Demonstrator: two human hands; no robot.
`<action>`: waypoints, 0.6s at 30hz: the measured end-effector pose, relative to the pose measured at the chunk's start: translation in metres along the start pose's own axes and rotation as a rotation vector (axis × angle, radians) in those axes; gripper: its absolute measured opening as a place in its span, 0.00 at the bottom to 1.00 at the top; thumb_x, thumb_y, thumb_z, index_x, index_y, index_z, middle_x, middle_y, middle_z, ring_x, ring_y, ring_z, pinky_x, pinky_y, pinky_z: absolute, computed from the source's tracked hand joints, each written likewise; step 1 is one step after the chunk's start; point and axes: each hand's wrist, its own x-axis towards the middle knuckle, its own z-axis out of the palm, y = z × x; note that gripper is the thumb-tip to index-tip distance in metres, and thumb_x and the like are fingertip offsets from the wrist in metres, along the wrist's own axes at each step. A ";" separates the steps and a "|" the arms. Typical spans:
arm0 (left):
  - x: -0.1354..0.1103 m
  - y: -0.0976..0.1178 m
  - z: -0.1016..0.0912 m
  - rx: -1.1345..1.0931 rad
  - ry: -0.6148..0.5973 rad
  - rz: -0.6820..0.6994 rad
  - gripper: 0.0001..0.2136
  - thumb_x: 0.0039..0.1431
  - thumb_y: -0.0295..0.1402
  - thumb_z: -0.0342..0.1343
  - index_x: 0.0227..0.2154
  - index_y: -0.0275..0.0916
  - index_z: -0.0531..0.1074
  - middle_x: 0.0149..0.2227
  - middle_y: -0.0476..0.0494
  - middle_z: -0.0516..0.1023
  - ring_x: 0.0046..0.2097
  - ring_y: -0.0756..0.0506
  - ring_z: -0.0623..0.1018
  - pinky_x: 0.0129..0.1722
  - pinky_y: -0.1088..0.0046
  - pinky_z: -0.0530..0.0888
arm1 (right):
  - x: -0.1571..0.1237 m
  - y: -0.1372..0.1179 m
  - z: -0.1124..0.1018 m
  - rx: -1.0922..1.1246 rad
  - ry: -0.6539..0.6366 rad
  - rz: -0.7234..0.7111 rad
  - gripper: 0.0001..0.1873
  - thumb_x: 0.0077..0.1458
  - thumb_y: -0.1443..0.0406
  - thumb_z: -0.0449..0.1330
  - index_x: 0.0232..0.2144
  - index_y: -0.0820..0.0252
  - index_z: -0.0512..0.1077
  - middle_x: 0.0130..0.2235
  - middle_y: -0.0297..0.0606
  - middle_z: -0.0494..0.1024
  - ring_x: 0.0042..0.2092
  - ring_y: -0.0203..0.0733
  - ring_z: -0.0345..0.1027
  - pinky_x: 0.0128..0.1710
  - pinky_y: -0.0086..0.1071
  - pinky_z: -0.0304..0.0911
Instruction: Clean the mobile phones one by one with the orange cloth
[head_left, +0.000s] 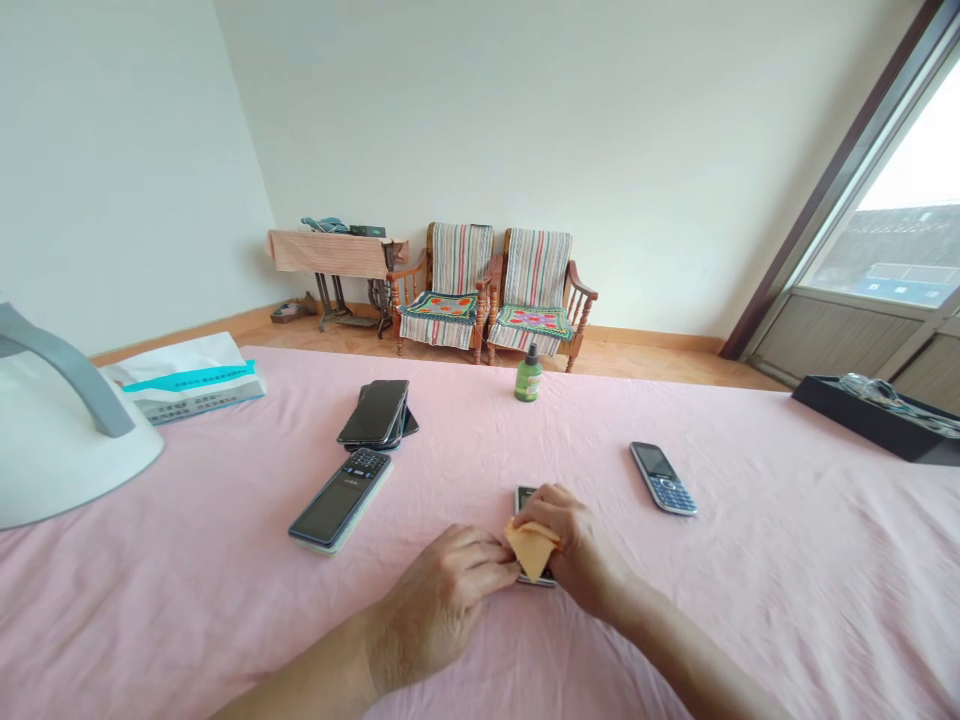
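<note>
A mobile phone lies flat on the pink tablecloth in front of me, its middle mostly hidden. My right hand is closed on a folded yellow-orange cleaning cloth and presses it on the phone's face. With its fingertips, my left hand grips the phone's left edge, fingers close together. To the right lies another keypad phone, screen up. On the left, more keypad phones are stacked, and behind them is a small pile of dark smartphones.
A green spray bottle stands near the pink tablecloth's far edge. At the left are a white kettle and a tissue pack. A black box sits far right. Two chairs stand by the wall.
</note>
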 end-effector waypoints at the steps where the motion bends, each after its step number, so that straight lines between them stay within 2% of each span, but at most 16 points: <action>1: 0.000 0.000 -0.001 0.000 -0.011 -0.002 0.16 0.62 0.22 0.44 0.47 0.42 0.70 0.44 0.44 0.76 0.47 0.45 0.72 0.48 0.65 0.68 | -0.006 -0.005 -0.001 0.020 -0.026 -0.011 0.20 0.43 0.82 0.52 0.31 0.57 0.74 0.32 0.36 0.71 0.36 0.39 0.64 0.34 0.30 0.59; 5: -0.001 0.000 -0.001 0.010 -0.020 -0.002 0.16 0.63 0.23 0.43 0.49 0.43 0.69 0.44 0.44 0.76 0.46 0.45 0.72 0.47 0.65 0.68 | -0.023 -0.013 -0.007 0.048 -0.064 -0.003 0.22 0.43 0.83 0.51 0.33 0.56 0.74 0.34 0.37 0.72 0.38 0.39 0.64 0.35 0.31 0.59; 9: -0.003 -0.001 0.001 0.020 -0.032 -0.003 0.15 0.64 0.24 0.42 0.47 0.40 0.69 0.45 0.43 0.76 0.47 0.45 0.72 0.47 0.64 0.67 | -0.022 -0.008 -0.013 0.021 -0.035 0.027 0.23 0.42 0.84 0.51 0.33 0.57 0.74 0.34 0.37 0.72 0.37 0.40 0.65 0.35 0.31 0.59; 18: -0.001 -0.001 0.000 0.018 -0.037 0.006 0.15 0.64 0.24 0.42 0.48 0.39 0.69 0.45 0.43 0.76 0.47 0.44 0.72 0.47 0.64 0.67 | -0.022 -0.010 -0.017 -0.009 -0.092 -0.009 0.21 0.45 0.83 0.52 0.32 0.56 0.73 0.33 0.36 0.71 0.37 0.39 0.63 0.35 0.31 0.58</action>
